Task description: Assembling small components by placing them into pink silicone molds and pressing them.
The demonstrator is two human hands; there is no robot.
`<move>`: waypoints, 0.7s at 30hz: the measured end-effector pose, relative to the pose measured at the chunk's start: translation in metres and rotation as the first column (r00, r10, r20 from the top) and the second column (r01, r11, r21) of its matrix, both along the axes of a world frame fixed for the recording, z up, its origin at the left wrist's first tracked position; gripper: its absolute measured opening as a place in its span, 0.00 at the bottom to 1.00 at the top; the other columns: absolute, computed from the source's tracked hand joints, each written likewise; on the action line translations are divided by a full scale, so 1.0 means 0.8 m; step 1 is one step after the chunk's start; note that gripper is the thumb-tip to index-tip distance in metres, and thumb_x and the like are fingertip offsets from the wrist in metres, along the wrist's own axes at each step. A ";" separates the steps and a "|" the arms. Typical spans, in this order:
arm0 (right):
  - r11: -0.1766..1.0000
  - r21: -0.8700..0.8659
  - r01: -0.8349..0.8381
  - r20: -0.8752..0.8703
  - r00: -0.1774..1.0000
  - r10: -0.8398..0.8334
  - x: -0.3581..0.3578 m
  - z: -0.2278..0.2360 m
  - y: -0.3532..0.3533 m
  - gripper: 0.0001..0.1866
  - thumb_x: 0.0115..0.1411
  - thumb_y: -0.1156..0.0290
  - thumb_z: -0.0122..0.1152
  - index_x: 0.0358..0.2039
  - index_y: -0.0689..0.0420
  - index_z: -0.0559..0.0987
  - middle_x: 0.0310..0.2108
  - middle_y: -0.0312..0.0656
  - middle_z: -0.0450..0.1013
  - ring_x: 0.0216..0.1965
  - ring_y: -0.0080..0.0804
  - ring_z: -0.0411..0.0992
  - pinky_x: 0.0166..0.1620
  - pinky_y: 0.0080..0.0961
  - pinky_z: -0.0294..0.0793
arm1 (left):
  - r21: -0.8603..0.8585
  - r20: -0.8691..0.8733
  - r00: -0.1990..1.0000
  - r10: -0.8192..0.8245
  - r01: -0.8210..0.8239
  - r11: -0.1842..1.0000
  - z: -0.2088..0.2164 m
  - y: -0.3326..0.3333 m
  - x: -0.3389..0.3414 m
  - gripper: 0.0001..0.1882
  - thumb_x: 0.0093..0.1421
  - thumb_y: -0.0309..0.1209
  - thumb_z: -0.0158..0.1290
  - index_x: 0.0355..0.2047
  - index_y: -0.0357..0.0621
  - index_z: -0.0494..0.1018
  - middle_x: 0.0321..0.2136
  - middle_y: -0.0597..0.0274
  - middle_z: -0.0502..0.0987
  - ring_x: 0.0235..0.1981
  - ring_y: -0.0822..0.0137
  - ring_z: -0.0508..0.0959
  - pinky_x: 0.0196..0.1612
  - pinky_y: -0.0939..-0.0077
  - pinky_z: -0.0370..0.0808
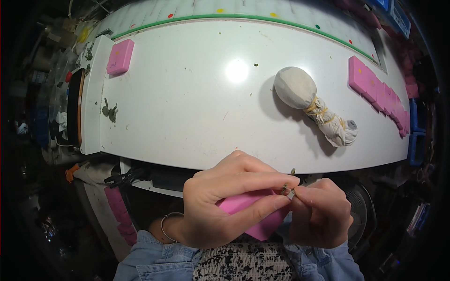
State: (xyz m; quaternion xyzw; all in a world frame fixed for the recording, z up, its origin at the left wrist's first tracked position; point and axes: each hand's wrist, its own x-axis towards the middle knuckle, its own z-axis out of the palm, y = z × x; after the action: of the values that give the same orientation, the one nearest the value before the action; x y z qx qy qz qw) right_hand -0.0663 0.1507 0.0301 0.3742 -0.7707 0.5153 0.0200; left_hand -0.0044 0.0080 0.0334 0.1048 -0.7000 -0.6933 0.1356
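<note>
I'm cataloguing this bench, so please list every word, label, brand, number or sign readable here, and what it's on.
No readable text.
Pink rectangular block at upper left: small dark marks, too small to read.
Blue plastic bin at upper right: pale marking, too blurred to read.
Pink angular block at the left hand: no lettering visible.
Pale panel behind the green strip: round coloured dots, no legible words.

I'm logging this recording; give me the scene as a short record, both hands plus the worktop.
left hand: around a held pink block, thumb and index finger at a small greenish-white piece
right hand: fingertips pinched at that piece
piece: too small to identify
white worktop: cloth-wrapped bundle with rubber bands, right
other pink blocks: single block upper left; row of blocks right
</note>
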 end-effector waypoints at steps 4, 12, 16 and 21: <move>0.998 0.014 0.056 0.035 0.998 -0.057 0.003 0.000 0.001 0.15 0.37 0.80 0.66 0.31 0.56 0.79 0.18 0.36 0.72 0.16 0.28 0.66 0.19 0.21 0.63 | -0.005 -0.015 1.000 -0.014 0.014 1.000 -0.002 0.000 -0.001 0.11 0.42 0.18 0.59 0.30 0.32 0.78 0.24 0.55 0.76 0.27 0.67 0.74 0.32 0.76 0.71; 0.998 0.052 0.019 0.034 0.999 -0.021 -0.005 0.002 0.008 0.17 0.36 0.80 0.66 0.32 0.56 0.79 0.18 0.36 0.72 0.16 0.27 0.67 0.19 0.20 0.63 | 0.058 -0.011 1.000 -0.017 0.018 0.998 -0.004 0.000 -0.001 0.11 0.43 0.18 0.59 0.30 0.32 0.77 0.24 0.55 0.76 0.28 0.66 0.74 0.33 0.76 0.71; 0.990 0.040 -0.137 -0.071 0.988 0.139 -0.011 -0.002 0.006 0.14 0.43 0.81 0.61 0.34 0.60 0.74 0.20 0.41 0.72 0.16 0.25 0.66 0.20 0.19 0.62 | 0.076 0.007 1.000 -0.030 0.030 0.997 -0.004 0.000 0.000 0.11 0.43 0.18 0.59 0.30 0.31 0.77 0.24 0.55 0.76 0.28 0.66 0.74 0.33 0.76 0.71; 1.000 0.018 0.006 -0.064 0.998 -0.005 -0.005 -0.005 0.007 0.18 0.35 0.79 0.66 0.32 0.60 0.79 0.21 0.36 0.74 0.17 0.26 0.68 0.19 0.19 0.62 | 0.153 0.046 0.998 -0.041 0.034 0.988 -0.002 0.000 -0.001 0.11 0.43 0.18 0.59 0.30 0.31 0.77 0.24 0.54 0.76 0.28 0.66 0.74 0.33 0.77 0.71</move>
State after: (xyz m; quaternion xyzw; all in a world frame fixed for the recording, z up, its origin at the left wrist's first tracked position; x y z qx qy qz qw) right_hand -0.0702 0.1562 0.0259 0.3887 -0.7752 0.4960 0.0429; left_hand -0.0051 0.0083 0.0317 0.1184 -0.6502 -0.7442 0.0970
